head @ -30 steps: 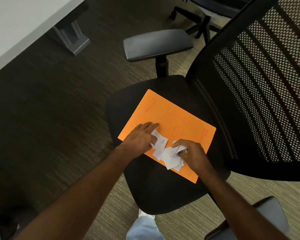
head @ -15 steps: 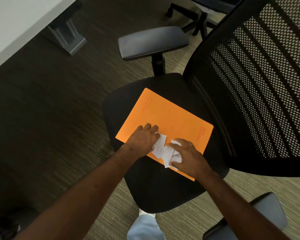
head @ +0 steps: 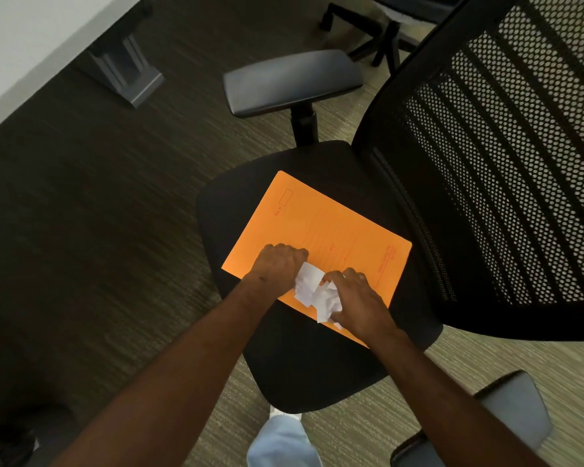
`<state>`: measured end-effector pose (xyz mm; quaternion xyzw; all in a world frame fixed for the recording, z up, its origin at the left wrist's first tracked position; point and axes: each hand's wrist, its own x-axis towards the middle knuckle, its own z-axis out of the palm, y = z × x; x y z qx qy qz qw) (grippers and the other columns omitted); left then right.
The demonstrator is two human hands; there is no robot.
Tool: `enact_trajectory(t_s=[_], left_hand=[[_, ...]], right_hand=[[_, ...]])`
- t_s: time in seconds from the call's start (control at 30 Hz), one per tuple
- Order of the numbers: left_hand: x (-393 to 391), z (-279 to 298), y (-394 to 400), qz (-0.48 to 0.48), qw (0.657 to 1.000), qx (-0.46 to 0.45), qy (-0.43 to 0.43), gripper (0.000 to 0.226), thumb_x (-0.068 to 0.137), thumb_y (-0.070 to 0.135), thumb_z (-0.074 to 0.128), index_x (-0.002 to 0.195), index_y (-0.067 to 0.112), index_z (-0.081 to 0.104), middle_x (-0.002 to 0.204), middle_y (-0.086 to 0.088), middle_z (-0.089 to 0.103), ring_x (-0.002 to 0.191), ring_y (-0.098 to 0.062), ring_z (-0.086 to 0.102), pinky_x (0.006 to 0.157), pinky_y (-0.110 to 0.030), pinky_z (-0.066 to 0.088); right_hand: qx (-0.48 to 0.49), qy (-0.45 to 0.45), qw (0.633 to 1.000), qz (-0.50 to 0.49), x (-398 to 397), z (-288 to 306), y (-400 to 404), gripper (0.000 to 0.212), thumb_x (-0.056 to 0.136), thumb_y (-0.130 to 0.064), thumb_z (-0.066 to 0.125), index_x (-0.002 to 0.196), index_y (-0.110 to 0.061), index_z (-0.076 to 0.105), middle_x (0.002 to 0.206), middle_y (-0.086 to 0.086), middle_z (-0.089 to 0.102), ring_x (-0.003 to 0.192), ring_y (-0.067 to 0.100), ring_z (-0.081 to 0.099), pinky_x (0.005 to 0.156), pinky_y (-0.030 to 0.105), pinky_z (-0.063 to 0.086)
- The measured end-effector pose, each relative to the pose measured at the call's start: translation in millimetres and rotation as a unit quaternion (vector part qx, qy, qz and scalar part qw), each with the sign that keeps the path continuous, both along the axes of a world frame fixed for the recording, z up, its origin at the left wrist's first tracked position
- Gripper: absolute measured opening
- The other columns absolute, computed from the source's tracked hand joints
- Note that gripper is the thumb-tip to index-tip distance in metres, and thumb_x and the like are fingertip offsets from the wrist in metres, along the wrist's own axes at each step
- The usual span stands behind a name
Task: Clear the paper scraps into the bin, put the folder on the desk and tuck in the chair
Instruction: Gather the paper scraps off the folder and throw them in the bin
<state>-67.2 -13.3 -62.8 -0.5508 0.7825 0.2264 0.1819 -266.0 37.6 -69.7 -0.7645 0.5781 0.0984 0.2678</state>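
Observation:
An orange folder (head: pixel 321 227) lies flat on the seat of a black office chair (head: pixel 304 369). White paper scraps (head: pixel 312 289) sit bunched on the folder's near edge. My left hand (head: pixel 279 264) is curled on the left side of the scraps, fingers closed against them. My right hand (head: pixel 354 298) grips the crumpled right part of the bunch. The two hands nearly touch over the paper. No bin is in view.
The chair's mesh backrest (head: pixel 506 170) rises at the right, with armrests at the far side (head: pixel 292 82) and near right (head: pixel 516 409). A white desk (head: pixel 31 38) with a grey leg (head: pixel 125 69) stands at the upper left. Another chair's base (head: pixel 378 32) is behind.
Both hands have drawn together, sweeping the spread scraps into one tighter bunch. The left hand's fingers went from flat to curled.

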Motion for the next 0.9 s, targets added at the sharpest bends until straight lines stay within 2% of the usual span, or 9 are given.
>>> enact_trajectory(t_s=[0.1, 0.2, 0.3, 0.43, 0.57, 0.67, 0.73, 0.8, 0.9], left_hand=[[3.6, -1.2, -2.7, 0.032, 0.999, 0.022, 0.014, 0.044, 0.083, 0.032, 0.075, 0.121, 0.018, 0.060, 0.120, -0.006, 0.066, 0.111, -0.026, 0.063, 0.089, -0.035, 0.048], [8.3, -4.2, -0.1, 0.058, 0.997, 0.020, 0.046, 0.046, 0.081, 0.033, 0.077, 0.122, 0.017, 0.062, 0.120, -0.007, 0.066, 0.111, -0.026, 0.063, 0.090, -0.036, 0.049], [14.3, -7.2, 4.6, 0.088, 0.992, 0.016, 0.090, 0.044, 0.082, 0.030, 0.076, 0.121, 0.015, 0.064, 0.120, -0.008, 0.068, 0.111, -0.026, 0.062, 0.091, -0.036, 0.049], [23.3, -9.5, 8.9, 0.150, 0.977, 0.024, 0.149, 0.044, 0.081, 0.025, 0.077, 0.122, 0.012, 0.065, 0.121, -0.010, 0.068, 0.111, -0.028, 0.062, 0.091, -0.036, 0.049], [38.4, -9.4, 9.6, 0.228, 0.948, 0.048, 0.217, 0.042, 0.076, 0.023, 0.082, 0.112, 0.006, 0.068, 0.113, -0.011, 0.068, 0.104, -0.029, 0.062, 0.080, -0.032, 0.048], [54.6, -9.9, 7.3, 0.298, 0.915, 0.067, 0.265, 0.027, 0.071, 0.020, 0.086, 0.084, 0.005, 0.067, 0.079, -0.004, 0.060, 0.078, -0.021, 0.057, 0.060, -0.020, 0.040], [62.3, -9.2, 5.5, 0.345, 0.890, 0.072, 0.288, 0.029, 0.068, 0.022, 0.087, 0.069, 0.005, 0.065, 0.064, 0.002, 0.051, 0.063, -0.015, 0.050, 0.049, -0.020, 0.033], [67.8, -8.5, 4.3, 0.383, 0.869, 0.082, 0.302, 0.027, 0.066, 0.025, 0.090, 0.067, 0.011, 0.067, 0.061, 0.008, 0.054, 0.057, -0.008, 0.051, 0.049, -0.021, 0.035], [72.6, -7.7, 3.8, 0.437, 0.830, 0.090, 0.335, 0.033, 0.061, 0.027, 0.094, 0.073, 0.024, 0.063, 0.072, 0.014, 0.060, 0.066, 0.001, 0.056, 0.050, -0.016, 0.040]], right_hand=[[0.018, -0.007, 1.000, -0.006, 0.9, 2.3, -7.0, 0.054, 0.075, -0.026, 0.085, 0.119, -0.028, 0.054, 0.117, -0.001, 0.054, 0.114, 0.019, 0.048, 0.080, 0.031, 0.047], [0.026, 0.025, 0.999, 0.016, 2.0, 3.8, -16.3, 0.035, 0.086, -0.028, 0.076, 0.119, -0.023, 0.066, 0.118, 0.002, 0.059, 0.116, 0.020, 0.050, 0.085, 0.033, 0.049], [0.034, 0.005, 0.999, 0.020, -0.5, 4.1, -21.6, 0.031, 0.089, -0.029, 0.072, 0.119, -0.021, 0.069, 0.118, 0.003, 0.061, 0.116, 0.020, 0.051, 0.088, 0.035, 0.050], [0.028, -0.063, 0.998, -0.016, -10.4, 6.9, -20.9, 0.025, 0.086, -0.028, 0.075, 0.109, -0.018, 0.072, 0.110, 0.003, 0.065, 0.109, 0.020, 0.054, 0.084, 0.040, 0.051], [-0.019, -0.127, 0.992, 0.014, -18.8, 10.2, -17.9, 0.017, 0.081, -0.018, 0.080, 0.097, -0.019, 0.073, 0.114, -0.003, 0.063, 0.109, 0.017, 0.056, 0.079, 0.039, 0.055], [-0.045, -0.165, 0.984, 0.057, -12.3, 11.7, -16.7, 0.017, 0.078, -0.013, 0.082, 0.092, -0.020, 0.075, 0.135, -0.007, 0.061, 0.116, 0.015, 0.055, 0.074, 0.039, 0.058], [-0.048, -0.162, 0.980, 0.101, -5.1, 11.9, -16.8, 0.018, 0.077, -0.009, 0.081, 0.089, -0.020, 0.073, 0.143, -0.011, 0.058, 0.120, 0.015, 0.054, 0.075, 0.035, 0.057], [-0.046, -0.147, 0.976, 0.150, 1.0, 11.5, -19.8, 0.020, 0.076, -0.005, 0.079, 0.089, -0.019, 0.073, 0.142, -0.012, 0.059, 0.120, 0.015, 0.055, 0.077, 0.032, 0.057], [-0.062, -0.124, 0.970, 0.198, 8.6, 11.6, -27.0, 0.027, 0.075, 0.002, 0.076, 0.094, -0.018, 0.073, 0.136, -0.007, 0.063, 0.111, 0.020, 0.059, 0.076, 0.034, 0.056]])
